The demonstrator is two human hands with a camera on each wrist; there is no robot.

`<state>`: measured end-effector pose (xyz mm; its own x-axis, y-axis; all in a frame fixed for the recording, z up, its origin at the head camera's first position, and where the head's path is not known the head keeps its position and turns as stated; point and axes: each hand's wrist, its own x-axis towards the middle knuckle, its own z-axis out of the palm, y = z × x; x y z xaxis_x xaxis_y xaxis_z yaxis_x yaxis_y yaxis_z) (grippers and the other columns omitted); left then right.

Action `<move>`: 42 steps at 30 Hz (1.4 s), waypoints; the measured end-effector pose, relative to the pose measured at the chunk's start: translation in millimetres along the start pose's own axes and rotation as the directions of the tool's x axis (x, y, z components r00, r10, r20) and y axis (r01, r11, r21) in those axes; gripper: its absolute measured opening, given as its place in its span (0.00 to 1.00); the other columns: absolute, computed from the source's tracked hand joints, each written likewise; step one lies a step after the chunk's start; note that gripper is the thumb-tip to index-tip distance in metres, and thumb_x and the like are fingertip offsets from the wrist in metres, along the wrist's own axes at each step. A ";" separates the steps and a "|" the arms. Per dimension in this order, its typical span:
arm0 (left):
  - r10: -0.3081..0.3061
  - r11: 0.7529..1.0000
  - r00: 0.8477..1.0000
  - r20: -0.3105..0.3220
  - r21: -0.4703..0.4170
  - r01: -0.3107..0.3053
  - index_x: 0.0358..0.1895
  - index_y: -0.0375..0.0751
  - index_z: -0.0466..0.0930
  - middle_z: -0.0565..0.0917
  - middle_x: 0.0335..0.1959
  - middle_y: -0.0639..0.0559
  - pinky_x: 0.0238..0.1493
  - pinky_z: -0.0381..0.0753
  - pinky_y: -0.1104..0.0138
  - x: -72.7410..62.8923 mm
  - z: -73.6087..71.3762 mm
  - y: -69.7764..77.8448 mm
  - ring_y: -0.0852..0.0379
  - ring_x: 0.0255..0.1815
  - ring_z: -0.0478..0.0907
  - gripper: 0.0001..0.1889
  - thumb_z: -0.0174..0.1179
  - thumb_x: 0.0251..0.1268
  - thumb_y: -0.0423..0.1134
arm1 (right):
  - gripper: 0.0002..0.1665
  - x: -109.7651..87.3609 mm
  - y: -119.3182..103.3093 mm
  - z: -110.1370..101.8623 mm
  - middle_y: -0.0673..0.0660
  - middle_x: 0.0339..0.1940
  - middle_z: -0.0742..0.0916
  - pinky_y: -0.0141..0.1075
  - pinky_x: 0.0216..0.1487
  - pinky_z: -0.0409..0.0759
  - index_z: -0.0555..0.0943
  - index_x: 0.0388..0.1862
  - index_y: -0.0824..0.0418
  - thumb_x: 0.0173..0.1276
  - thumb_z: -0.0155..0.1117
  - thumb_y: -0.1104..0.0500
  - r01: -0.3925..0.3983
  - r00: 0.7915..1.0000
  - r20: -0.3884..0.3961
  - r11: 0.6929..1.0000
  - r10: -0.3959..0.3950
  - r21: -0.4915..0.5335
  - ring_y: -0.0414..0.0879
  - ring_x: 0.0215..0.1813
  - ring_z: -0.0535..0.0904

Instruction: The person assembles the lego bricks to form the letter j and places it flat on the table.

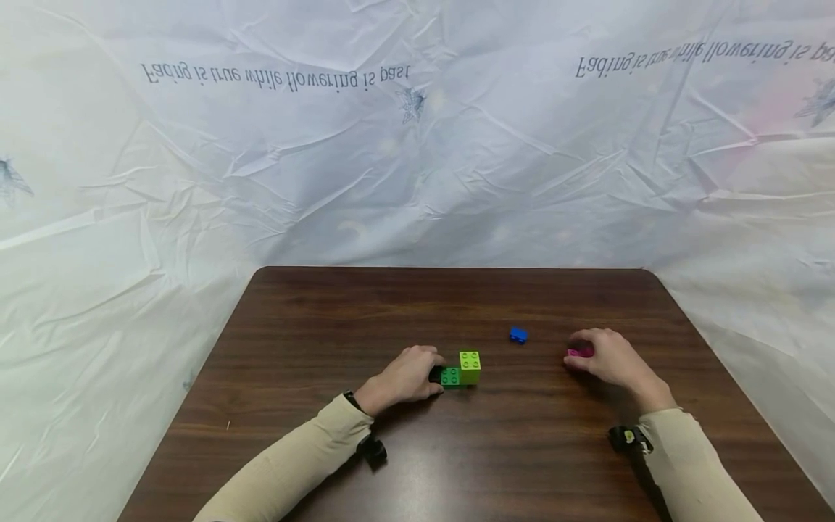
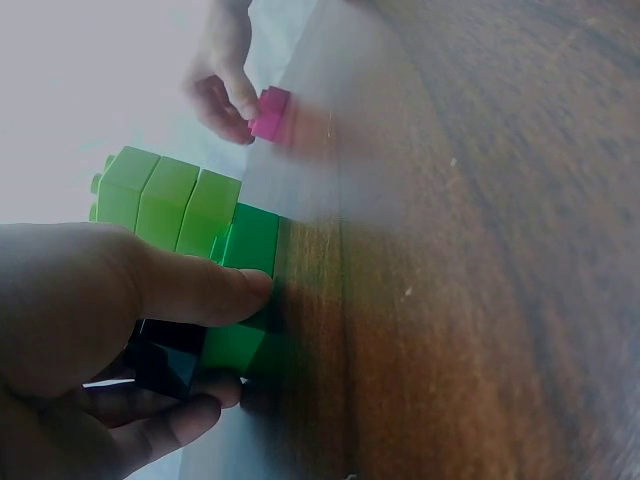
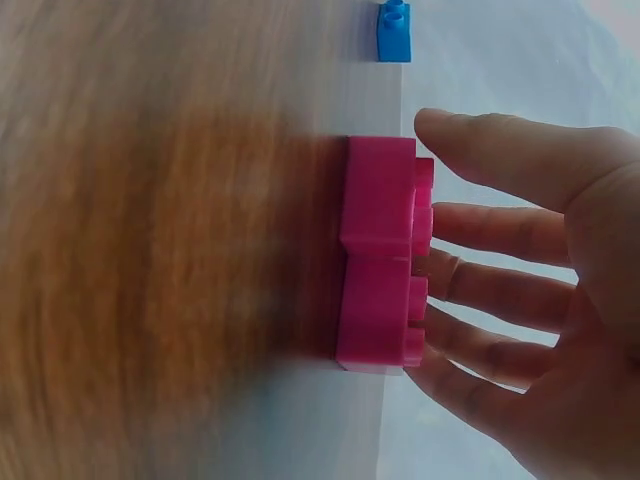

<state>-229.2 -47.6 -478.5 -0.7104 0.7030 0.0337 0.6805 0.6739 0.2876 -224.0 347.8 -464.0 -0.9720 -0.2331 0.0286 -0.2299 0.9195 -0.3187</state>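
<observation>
My left hand (image 1: pixel 407 373) grips a toy brick assembly low at the tabletop, thumb along one side and fingers on the other. The assembly has a lime stack (image 2: pixel 170 200) of several bricks, green bricks (image 1: pixel 450 375) at its foot and a black brick (image 2: pixel 165 365) partly hidden by the fingers. Over to the right, my right hand (image 1: pixel 609 355) is around two pink bricks (image 3: pixel 380 250) standing side by side on the table. In the right wrist view its fingers stretch loosely behind their studs, and the thumb is extended just off one end.
A small blue brick (image 1: pixel 518 335) lies between the hands, farther back on the brown wooden table (image 1: pixel 365 297). Pale printed sheeting (image 1: pixel 417 159) hangs behind the table and along its sides. Each wrist wears a small black camera.
</observation>
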 end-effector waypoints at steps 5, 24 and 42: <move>0.000 1.000 1.000 -0.002 -0.006 0.000 0.54 0.43 0.83 0.82 0.46 0.52 0.43 0.80 0.68 -0.4 -0.8 0.3 0.58 0.44 0.80 0.20 0.69 0.59 0.46 | 0.27 -2.1 2.1 -1.8 0.58 0.39 0.86 0.45 0.37 0.77 0.83 0.51 0.66 0.62 0.71 0.46 -0.019 0.999 0.027 1.000 0.018 0.016 0.47 0.36 0.78; -0.015 1.000 1.000 0.008 -0.015 0.015 0.54 0.43 0.83 0.82 0.45 0.51 0.44 0.80 0.68 -1.6 -1.8 2.3 0.58 0.43 0.80 0.20 0.69 0.59 0.45 | 0.24 -6.2 4.3 2.3 0.57 0.36 0.85 0.40 0.33 0.76 0.82 0.49 0.68 0.59 0.74 0.54 0.009 0.998 0.062 1.000 -0.008 -0.006 0.45 0.34 0.77; -0.009 1.000 1.000 0.001 -0.006 0.010 0.53 0.44 0.84 0.82 0.44 0.52 0.43 0.80 0.69 0.1 1.6 1.0 0.59 0.42 0.80 0.20 0.69 0.59 0.46 | 0.24 -3.3 7.6 2.8 0.59 0.37 0.86 0.38 0.31 0.77 0.83 0.49 0.68 0.57 0.75 0.55 0.034 0.998 0.058 0.999 -0.034 -0.009 0.44 0.34 0.78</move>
<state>-228.3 -46.5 -479.7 -0.7166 0.6969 0.0297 0.6726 0.6791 0.2940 -222.4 354.7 -469.1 -0.9593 -0.2820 -0.0158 -0.2635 0.9137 -0.3095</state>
